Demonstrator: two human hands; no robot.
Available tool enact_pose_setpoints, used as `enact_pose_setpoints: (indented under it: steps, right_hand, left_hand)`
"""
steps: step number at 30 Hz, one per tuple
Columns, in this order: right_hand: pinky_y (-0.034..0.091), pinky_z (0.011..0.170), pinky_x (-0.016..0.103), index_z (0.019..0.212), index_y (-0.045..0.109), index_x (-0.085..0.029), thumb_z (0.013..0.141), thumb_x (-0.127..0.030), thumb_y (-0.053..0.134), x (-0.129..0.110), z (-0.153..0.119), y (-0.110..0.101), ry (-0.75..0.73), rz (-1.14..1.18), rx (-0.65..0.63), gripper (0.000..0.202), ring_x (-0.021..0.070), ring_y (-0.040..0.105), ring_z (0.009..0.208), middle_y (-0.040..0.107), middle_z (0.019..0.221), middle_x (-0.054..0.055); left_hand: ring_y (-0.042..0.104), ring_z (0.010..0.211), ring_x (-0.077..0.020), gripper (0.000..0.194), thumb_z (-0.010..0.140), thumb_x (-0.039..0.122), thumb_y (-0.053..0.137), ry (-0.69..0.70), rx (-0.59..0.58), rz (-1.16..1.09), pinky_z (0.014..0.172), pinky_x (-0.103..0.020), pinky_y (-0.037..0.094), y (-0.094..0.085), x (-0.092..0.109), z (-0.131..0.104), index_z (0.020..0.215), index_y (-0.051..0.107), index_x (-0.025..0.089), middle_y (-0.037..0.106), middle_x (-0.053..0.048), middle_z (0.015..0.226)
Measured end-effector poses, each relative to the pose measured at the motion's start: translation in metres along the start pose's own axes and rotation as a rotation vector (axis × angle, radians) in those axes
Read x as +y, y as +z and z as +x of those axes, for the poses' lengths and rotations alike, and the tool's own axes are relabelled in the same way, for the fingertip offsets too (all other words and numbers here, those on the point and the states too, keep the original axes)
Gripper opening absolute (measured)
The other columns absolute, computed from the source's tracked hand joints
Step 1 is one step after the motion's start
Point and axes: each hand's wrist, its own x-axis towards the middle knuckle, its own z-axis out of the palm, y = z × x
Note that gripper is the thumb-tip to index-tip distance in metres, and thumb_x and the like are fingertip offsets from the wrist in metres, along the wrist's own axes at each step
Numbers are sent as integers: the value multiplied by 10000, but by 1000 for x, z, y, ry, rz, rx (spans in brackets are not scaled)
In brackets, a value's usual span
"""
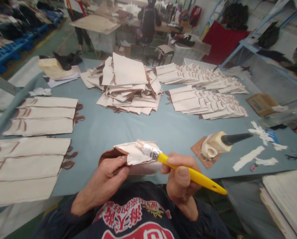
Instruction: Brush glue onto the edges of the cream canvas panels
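I've got my right grip (184, 177) pinching the yellow-handled paintbrush (198, 178), slanted leftward over the cream-and-brown folded fabric piece (138, 158), whose left side my nearer left grip (106, 177) pinches by the front edge of the blue-grey tabletop (88, 146)

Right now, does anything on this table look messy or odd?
Mainly the middle pile: it is heaped askew, unlike the neater rows to its left and right. White scraps also lie scattered at far right.

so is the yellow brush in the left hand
No, the right hand grips the yellow brush by its handle, while the left hand holds the edge of the cream piece.
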Motion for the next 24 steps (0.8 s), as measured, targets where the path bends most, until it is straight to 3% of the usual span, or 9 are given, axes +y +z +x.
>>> enact_pose_setpoints:
  steps: [6,9,14,19,21,24]
  right_hand:
    - [579,653,283,1027,657,-219,1038,-263,460,36,5,17,-158,-358,-25,202,168,738,727,757,808,33]
    - [565,617,267,1018,656,-214,1048,-270,438,42,12,23,-121,-408,44,227,164,736,705,766,832,43]
    - [521,576,254,1051,652,-197,1050,-311,447,42,25,17,65,-299,64,235,137,676,638,718,785,20]
    - [510,628,271,1002,673,-199,1047,-354,457,47,25,17,169,-211,72,270,129,634,620,655,692,-16]
    - [490,594,259,985,672,-199,1043,-375,473,46,25,12,210,-126,122,273,119,602,579,630,648,-33]
    - [396,469,224,914,667,-204,1036,-418,491,35,27,-5,242,59,224,304,101,509,481,564,573,-56]
  left_hand:
    - [603,761,-171,222,911,236,519,-106,-31,-204,673,-245,467,-5,14,16,806,699,160,684,-21,792]
    - [557,695,-154,227,915,299,543,-172,-104,-285,627,-242,445,-5,15,21,820,688,152,650,-4,751]
    - [634,912,-210,271,948,372,550,-202,-137,-293,797,-285,490,-4,10,17,960,709,153,715,-46,929]
    - [564,737,-163,217,933,307,515,-145,-124,-150,676,-250,462,-2,15,13,851,659,165,649,-12,807]
    - [587,761,-169,200,900,272,519,-152,-159,-184,690,-246,477,-2,17,14,911,684,160,671,-19,837]
    - [640,843,-196,326,831,227,545,-211,-196,-357,745,-258,516,-2,16,15,1094,722,151,732,-47,940]
